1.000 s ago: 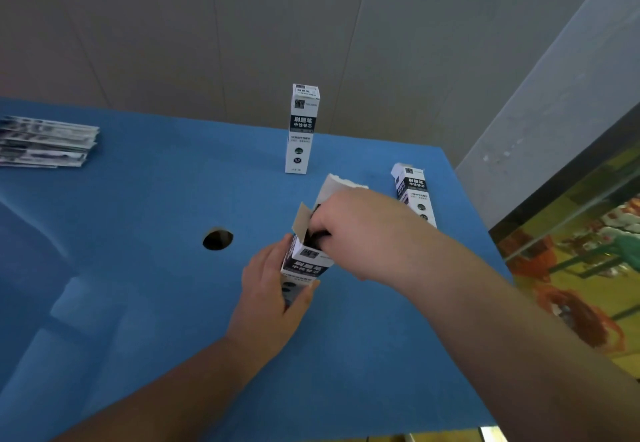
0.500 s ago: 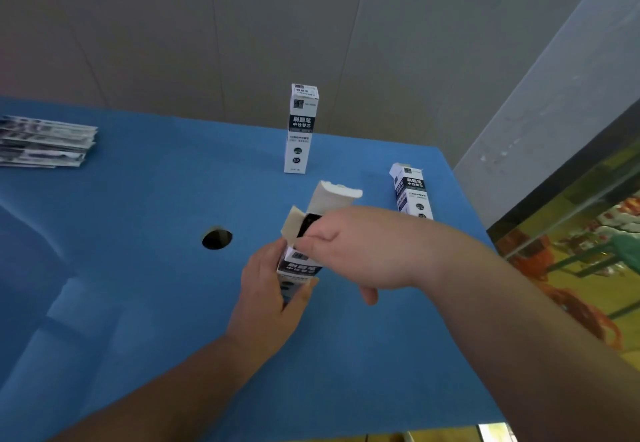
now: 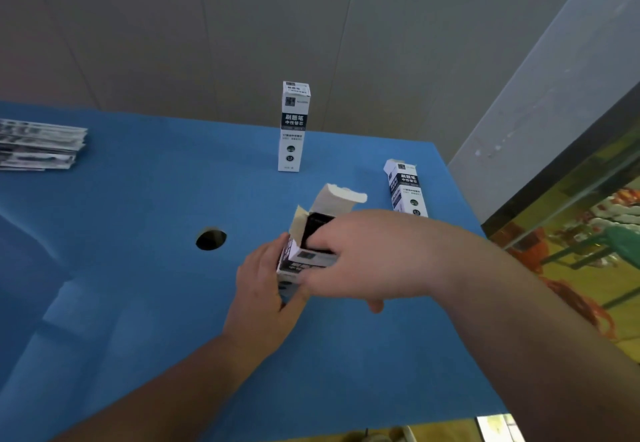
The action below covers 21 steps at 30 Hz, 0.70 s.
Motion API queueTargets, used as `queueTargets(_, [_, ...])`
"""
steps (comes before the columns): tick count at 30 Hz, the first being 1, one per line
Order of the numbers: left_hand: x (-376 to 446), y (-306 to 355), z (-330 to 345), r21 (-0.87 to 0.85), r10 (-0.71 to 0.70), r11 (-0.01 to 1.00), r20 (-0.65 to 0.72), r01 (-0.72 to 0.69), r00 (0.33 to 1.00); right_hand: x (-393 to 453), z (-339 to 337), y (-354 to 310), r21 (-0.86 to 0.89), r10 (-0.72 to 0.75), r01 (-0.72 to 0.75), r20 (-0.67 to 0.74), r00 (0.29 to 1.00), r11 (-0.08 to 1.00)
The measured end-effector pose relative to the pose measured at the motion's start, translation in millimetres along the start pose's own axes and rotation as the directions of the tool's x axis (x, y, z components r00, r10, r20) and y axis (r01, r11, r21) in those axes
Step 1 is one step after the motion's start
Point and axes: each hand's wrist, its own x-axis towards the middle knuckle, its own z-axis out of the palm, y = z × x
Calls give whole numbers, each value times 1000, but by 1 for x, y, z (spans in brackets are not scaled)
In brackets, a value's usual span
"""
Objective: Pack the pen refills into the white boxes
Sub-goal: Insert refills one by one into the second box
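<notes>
Box open, refills going in

Box (image 3: 304, 254) stands mid-table (image 3: 138, 199), lid flap up, dark refills (image 3: 317, 225) showing in its mouth. Left hand (image 3: 263, 289) grips its lower half; right hand (image 3: 360, 254) has fingers curled at the opening, thumb on the front. Two shut boxes (image 3: 293, 126) wait behind. My worry: push too hard and the side flap folds in, or the box tips.
</notes>
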Motion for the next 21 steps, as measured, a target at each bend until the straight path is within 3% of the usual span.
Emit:
queueTargets(4, [3,-9,2,-150,-68,987,-18,65,998,-16,-5,33,272,-56,121,-236,970,955])
queueTargets(6, [2,-11,4,-163,-72,985,-40,65,997,-14,-1,58,496,53,137,-349,935,858])
queueTargets(8, [2,-16,6,-188,-67,981,-51,56,996,3,11,89,605,209,121,-446,870,787])
queueTargets(10, [2,-20,7,-211,-83,975,-65,67,994,26,29,115,469,303,-63,-456,837,881])
queueTargets(12, [1,-19,7,-210,-101,974,-96,79,990,48,50,129,280,303,-199,-406,862,939])
queueTargets(17, [0,-18,8,-196,-47,980,-158,15,986,91,98,134,131,179,-141,-350,920,981])
queueTargets(21, [2,-16,7,-217,-60,976,-163,23,985,115,121,134,37,127,-124,-449,884,992])
